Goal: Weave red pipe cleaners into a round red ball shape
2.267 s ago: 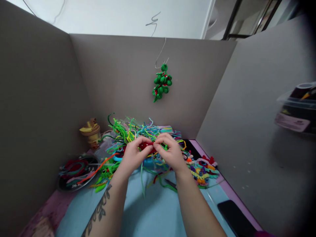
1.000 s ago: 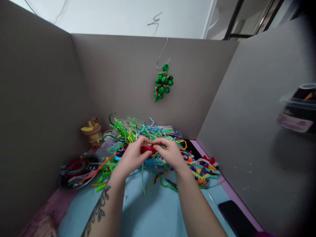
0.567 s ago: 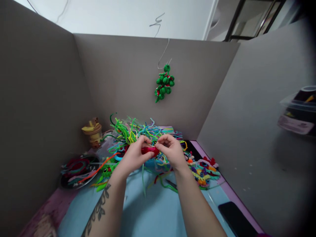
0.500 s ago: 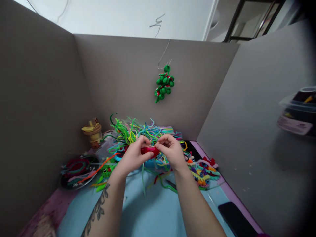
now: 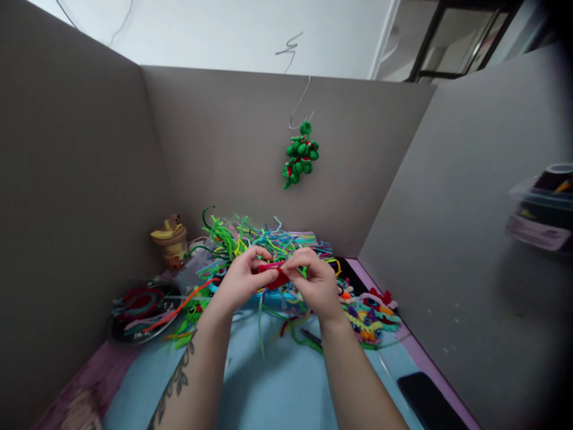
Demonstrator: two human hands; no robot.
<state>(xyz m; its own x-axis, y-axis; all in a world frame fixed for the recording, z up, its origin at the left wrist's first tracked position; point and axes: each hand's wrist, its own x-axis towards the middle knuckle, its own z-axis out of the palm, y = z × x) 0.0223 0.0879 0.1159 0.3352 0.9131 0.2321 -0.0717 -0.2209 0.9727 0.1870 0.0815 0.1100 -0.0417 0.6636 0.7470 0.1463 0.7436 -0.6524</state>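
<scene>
Between my two hands is a small red pipe-cleaner piece [image 5: 276, 278], held above the table and partly hidden by my fingers. My left hand [image 5: 247, 276] is closed on its left side, thumb along the front. On its right edge, the thumb and fingertips of my right hand [image 5: 314, 279] are pinched. Just behind the hands spreads a heap of pipe cleaners [image 5: 228, 236], mostly green, blue and yellow. Below my right hand, dark-handled pliers or scissors [image 5: 310, 337] lie by a green stem; which tool it is I cannot tell.
A metal bowl [image 5: 128, 339] with coiled stems stands left, near a yellow-brown cup [image 5: 170, 242]. Colourful finished pieces [image 5: 369, 316] and a black phone [image 5: 432, 399] lie right. Grey panels [image 5: 233, 137] enclose the table; a green-and-red ornament [image 5: 301, 154] hangs from a wire.
My right fingers have shifted slightly on the red piece, which is turned a little and shows a different side. The whole view has moved slightly.
</scene>
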